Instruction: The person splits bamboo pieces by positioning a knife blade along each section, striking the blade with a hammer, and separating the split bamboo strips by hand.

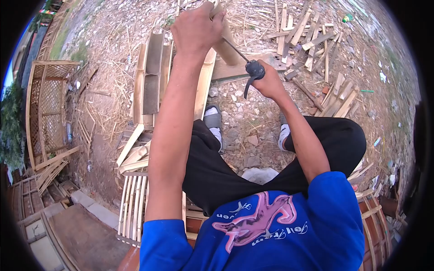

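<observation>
My left hand [199,28] is closed around the upper end of a bamboo piece [229,53], near the top of the view. The piece stands tilted, its lower end against a flat wooden board [257,63] on the ground. My right hand [270,80] grips the black-wrapped handle of a long thin knife [254,70], and a loose strip hangs from that handle. The blade runs up and left, against or just beside the bamboo, and passes behind my left hand. Several split bamboo halves [153,67] lie to the left of the board.
Split bamboo strips [312,36] lie piled at the upper right, with another bundle [341,97] lower down. Left of my legs sit short bamboo offcuts [135,156] and a slatted bamboo rack [133,203]. A lattice frame [47,108] stands far left. The ground is stony.
</observation>
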Demonstrator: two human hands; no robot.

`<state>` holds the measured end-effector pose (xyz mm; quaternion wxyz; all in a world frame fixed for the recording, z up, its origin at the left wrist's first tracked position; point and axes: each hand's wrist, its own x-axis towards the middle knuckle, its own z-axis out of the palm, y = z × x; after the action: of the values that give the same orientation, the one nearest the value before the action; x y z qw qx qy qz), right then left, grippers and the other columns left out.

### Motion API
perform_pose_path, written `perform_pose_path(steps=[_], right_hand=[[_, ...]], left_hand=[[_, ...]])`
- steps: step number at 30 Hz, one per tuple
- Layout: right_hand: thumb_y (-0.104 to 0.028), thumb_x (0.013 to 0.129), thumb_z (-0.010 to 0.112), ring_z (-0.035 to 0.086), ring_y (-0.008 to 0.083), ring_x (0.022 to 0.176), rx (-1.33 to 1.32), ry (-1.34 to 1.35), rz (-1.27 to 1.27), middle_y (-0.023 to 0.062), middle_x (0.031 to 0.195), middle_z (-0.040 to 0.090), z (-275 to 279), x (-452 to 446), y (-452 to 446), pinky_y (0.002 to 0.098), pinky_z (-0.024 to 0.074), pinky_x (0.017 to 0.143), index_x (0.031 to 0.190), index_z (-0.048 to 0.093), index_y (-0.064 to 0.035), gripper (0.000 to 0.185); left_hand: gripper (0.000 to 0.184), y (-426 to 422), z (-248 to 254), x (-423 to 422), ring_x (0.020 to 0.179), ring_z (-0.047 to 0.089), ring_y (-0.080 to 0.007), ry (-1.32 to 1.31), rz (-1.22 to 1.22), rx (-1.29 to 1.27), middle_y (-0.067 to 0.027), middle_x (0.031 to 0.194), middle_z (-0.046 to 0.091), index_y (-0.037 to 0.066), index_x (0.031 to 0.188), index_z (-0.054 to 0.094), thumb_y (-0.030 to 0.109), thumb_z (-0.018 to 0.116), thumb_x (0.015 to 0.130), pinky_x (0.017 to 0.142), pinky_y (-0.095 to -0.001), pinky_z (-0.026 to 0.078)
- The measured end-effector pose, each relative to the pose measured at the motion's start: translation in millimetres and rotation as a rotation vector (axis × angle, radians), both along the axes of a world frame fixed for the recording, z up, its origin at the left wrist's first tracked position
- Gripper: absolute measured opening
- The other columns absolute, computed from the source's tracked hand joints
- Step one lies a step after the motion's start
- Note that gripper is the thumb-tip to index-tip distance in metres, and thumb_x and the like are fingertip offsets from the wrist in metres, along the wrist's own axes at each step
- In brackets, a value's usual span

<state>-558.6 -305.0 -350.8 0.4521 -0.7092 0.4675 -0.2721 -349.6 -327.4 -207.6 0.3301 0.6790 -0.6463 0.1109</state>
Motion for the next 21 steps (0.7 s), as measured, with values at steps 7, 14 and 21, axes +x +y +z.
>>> perform_pose_path(steps=[7, 14, 21], right_hand=[[-0.010, 0.070, 0.070, 0.059, 0.0157, 0.079, 0.111, 0.009, 0.225, 0.0046, 0.086, 0.066, -2, -27, -42, 0.0310, 0.0479, 0.076, 0.102, 0.065, -0.0007, 0.034], [-0.011, 0.073, 0.070, 0.062, 0.0193, 0.076, 0.029, 0.031, 0.063, 0.0107, 0.084, 0.067, -14, -8, -8, 0.0329, 0.0489, 0.074, 0.099, 0.065, -0.0014, 0.028], [-0.015, 0.072, 0.070, 0.066, 0.0381, 0.085, 0.006, -0.004, -0.021, 0.0218, 0.088, 0.068, 6, -7, 14, 0.0408, 0.0498, 0.078, 0.101, 0.063, -0.0010, 0.033]], left_hand=[[0.036, -1, -4, 3, 0.058, 0.066, -0.0290, -0.100, -0.118, -0.009, -0.0098, 0.062, 0.065, 0.009, 0.086, 0.069, 0.045, 0.070, 0.084, 0.055, -0.0395, 0.050], [0.033, 7, -3, 7, 0.059, 0.065, -0.0305, -0.037, -0.135, -0.025, -0.0125, 0.063, 0.064, 0.008, 0.085, 0.070, 0.040, 0.073, 0.082, 0.055, -0.0407, 0.049], [0.030, 15, 7, 6, 0.071, 0.067, -0.0322, -0.061, -0.130, 0.097, -0.0131, 0.066, 0.065, 0.009, 0.088, 0.071, 0.038, 0.074, 0.082, 0.060, -0.0436, 0.050]])
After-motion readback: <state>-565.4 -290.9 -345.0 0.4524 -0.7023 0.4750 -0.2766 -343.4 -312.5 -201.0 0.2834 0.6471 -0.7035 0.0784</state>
